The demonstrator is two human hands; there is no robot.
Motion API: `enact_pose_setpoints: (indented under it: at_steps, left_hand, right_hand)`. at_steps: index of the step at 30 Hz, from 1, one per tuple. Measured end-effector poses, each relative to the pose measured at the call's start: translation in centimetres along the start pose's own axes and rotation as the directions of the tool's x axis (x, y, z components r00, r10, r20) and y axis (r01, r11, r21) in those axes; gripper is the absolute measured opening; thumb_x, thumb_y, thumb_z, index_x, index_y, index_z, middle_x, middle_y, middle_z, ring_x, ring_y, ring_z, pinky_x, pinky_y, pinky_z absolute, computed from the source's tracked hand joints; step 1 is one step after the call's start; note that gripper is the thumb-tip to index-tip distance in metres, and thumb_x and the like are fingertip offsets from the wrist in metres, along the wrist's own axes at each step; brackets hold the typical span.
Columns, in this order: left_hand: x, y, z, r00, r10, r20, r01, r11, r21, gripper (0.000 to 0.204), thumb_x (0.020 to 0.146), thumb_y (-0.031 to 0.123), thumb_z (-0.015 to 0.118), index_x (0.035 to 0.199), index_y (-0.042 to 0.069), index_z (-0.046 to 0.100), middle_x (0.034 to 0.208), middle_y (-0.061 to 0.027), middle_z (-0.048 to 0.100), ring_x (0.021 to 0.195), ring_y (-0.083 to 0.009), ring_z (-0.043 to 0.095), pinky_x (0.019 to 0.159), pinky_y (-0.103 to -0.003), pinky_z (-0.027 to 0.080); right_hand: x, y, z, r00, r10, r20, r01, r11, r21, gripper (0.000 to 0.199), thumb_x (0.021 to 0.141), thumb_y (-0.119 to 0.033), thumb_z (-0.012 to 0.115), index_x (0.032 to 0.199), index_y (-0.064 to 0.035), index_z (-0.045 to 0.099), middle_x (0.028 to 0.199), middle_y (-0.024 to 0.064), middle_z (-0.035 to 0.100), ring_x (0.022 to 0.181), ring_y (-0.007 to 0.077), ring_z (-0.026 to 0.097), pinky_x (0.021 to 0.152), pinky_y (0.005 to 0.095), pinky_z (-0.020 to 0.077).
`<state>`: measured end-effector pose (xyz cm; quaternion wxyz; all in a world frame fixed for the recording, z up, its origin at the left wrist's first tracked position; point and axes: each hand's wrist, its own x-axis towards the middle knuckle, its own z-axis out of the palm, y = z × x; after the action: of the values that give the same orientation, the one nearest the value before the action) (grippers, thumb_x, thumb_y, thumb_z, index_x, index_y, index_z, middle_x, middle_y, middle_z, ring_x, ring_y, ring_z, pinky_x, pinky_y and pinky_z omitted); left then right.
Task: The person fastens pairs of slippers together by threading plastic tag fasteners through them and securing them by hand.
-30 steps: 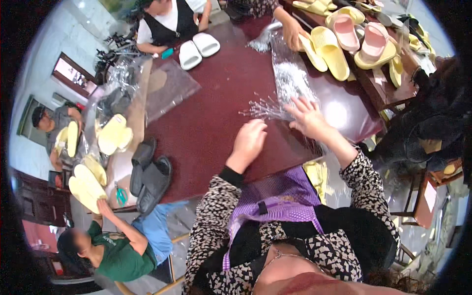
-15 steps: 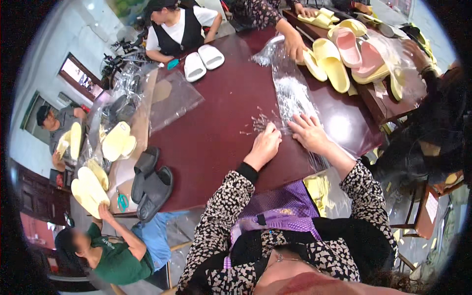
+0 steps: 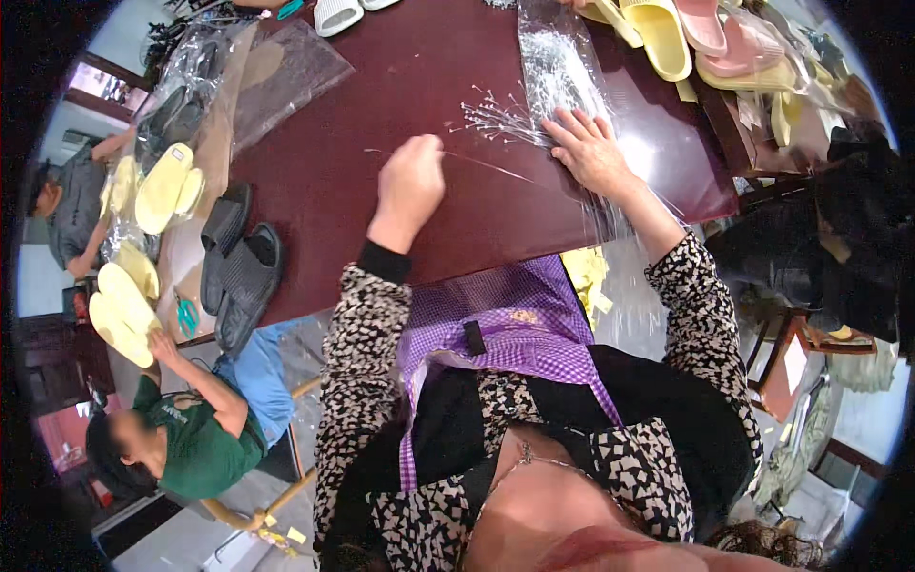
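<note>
My left hand (image 3: 410, 189) is closed in a pinch above the dark red table (image 3: 324, 181). A thin clear plastic strand (image 3: 491, 170) runs from its fingers toward my right hand. Fingers spread, my right hand (image 3: 593, 157) presses flat on a bundle of clear plastic strands (image 3: 503, 119), whose small knobbed ends fan out to the left. Beneath and beyond that hand stretches a long clear plastic bag (image 3: 562, 62); strands also trail toward the near table edge. What lies under my right palm is hidden.
Black slippers (image 3: 243, 272) lie at the left table edge, near teal scissors (image 3: 187, 315). A co-worker in green (image 3: 205, 453) holds yellow slippers (image 3: 124, 313). White slippers (image 3: 336, 14) are at the far side, yellow (image 3: 658, 36) and pink slippers (image 3: 743, 46) at the far right.
My left hand has moved left, away from the bundle, drawing out a single strand. My right hand stays flat on the bundle. The view has tilted down toward me.
</note>
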<state>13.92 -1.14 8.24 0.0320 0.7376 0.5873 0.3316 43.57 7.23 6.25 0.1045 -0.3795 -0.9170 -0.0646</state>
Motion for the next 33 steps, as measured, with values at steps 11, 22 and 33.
enact_pose_setpoints:
  at_steps: [11,22,33]
  left_hand:
    - [-5.7,-9.3,-7.2,0.901,-0.237,-0.363,0.389,0.813,0.434,0.011,0.088,0.010,0.050,0.091,0.002,0.057,0.088,-0.0176,0.060,0.082,-0.0363,0.059,0.072,-0.042,0.048]
    - [-1.2,-3.0,-6.6,0.900,-0.239,-0.364,0.335,0.914,0.229,0.006,0.083,0.003,0.056,0.089,0.001,0.055,0.082,-0.0164,0.058,0.078,-0.0356,0.058,0.068,-0.039,0.048]
    - [3.8,-1.9,-6.4,0.982,-0.011,-0.187,0.028,0.996,0.090,0.009,0.078,0.004,0.059,0.085,0.003,0.054,0.079,-0.0130,0.054,0.077,-0.0320,0.056,0.069,-0.039,0.046]
  right_hand:
    - [1.7,4.9,7.3,0.994,-0.009,0.110,0.001,0.997,0.077,0.048,0.094,-0.035,0.046,0.139,-0.0220,0.038,0.144,0.0075,0.035,0.133,0.0284,0.030,0.107,0.0468,0.0229]
    - [12.8,5.4,1.4,0.952,-0.242,-0.186,0.295,0.890,0.349,0.051,0.083,-0.006,0.060,0.132,-0.0096,0.047,0.138,0.0157,0.043,0.121,0.0288,0.047,0.097,0.0380,0.0402]
    - [16.3,-8.7,-1.2,0.934,-0.338,0.115,-0.108,0.039,0.993,0.032,0.090,-0.009,0.053,0.121,0.0000,0.054,0.088,0.0101,0.067,0.056,0.0109,0.056,0.051,0.0211,0.0448]
